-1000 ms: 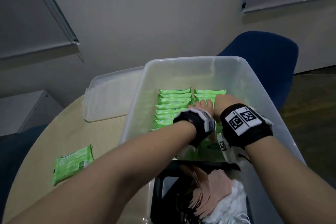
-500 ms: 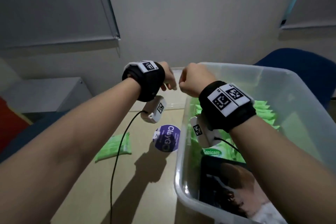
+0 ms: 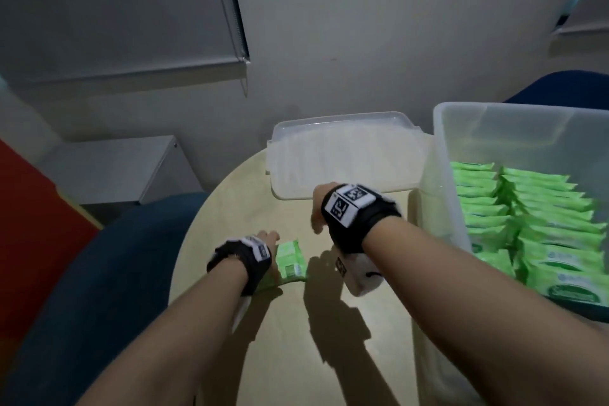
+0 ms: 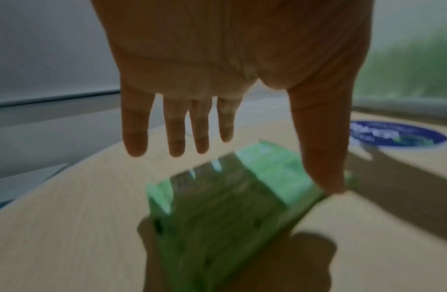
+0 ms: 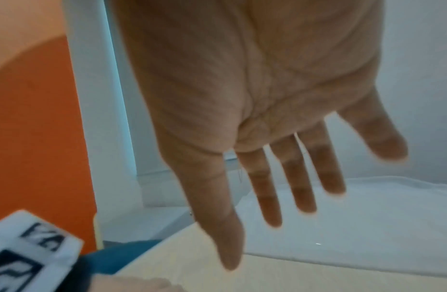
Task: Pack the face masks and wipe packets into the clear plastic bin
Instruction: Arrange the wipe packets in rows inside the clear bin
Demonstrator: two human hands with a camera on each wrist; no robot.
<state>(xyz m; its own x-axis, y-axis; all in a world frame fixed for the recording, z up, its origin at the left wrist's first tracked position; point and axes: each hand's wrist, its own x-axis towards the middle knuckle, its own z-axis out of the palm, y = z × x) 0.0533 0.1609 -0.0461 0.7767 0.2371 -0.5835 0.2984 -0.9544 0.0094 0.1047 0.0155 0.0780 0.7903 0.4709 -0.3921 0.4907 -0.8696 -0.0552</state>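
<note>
A loose green wipe packet [image 3: 292, 261] lies on the round table, left of the clear plastic bin [image 3: 440, 155]. My left hand [image 3: 268, 237] hovers low over the packet [image 4: 230, 207] with straight fingers [image 4: 176, 128]. Its thumb [image 4: 325, 168] touches the packet's right edge. My right hand [image 3: 317, 212] hangs open above the table between packet and bin, its spread fingers [image 5: 266, 187] holding nothing. Rows of green packets [image 3: 527, 217] stand packed in the bin. No face masks show in these views.
The bin's clear lid [image 3: 342, 155] lies on the far side of the tan table [image 3: 329, 339]. A round blue sticker [image 4: 397, 135] sits on the table right of the packet. Blue chairs [image 3: 99, 290] stand at the left and behind the bin.
Both hands came out of the bin, rose, then dropped left to the table. The left hand now reaches over the loose packet. The view swung left and the masks left the frame.
</note>
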